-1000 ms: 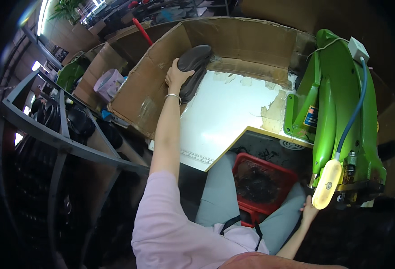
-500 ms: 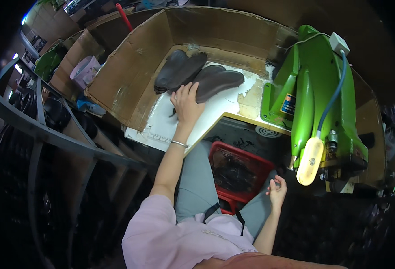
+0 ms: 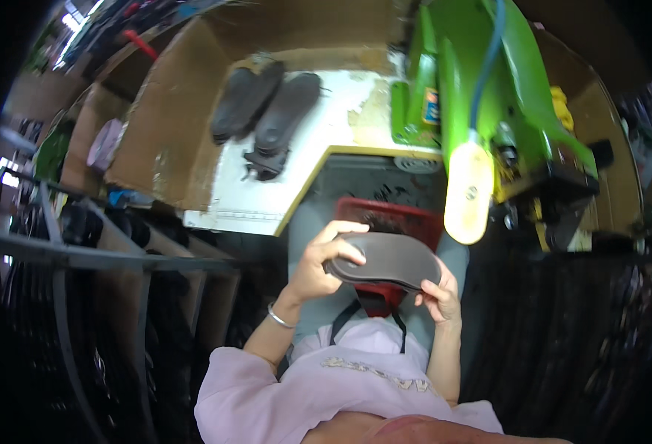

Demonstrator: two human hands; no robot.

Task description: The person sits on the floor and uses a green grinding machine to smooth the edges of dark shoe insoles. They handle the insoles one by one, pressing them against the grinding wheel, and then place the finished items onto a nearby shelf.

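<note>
A dark brown shoe sole lies crosswise above my lap, held between both hands. My left hand grips its left end, thumb on the upper face. At the right end, my right hand has its fingers closed on the edge. More dark soles rest on the white tabletop, and a pair of others lies close together to their left. A small dark strappy piece sits at the near end of the soles; its kind is unclear.
To the right stands a green machine with a yellow lamp on a blue cable. Cardboard walls surround the tabletop. Beneath it, a red basket sits between my knees. A grey metal rack stands at the left.
My left hand has come back from the tabletop to above my lap with a sole. My right hand has risen and taken its other end. The view has shifted.
</note>
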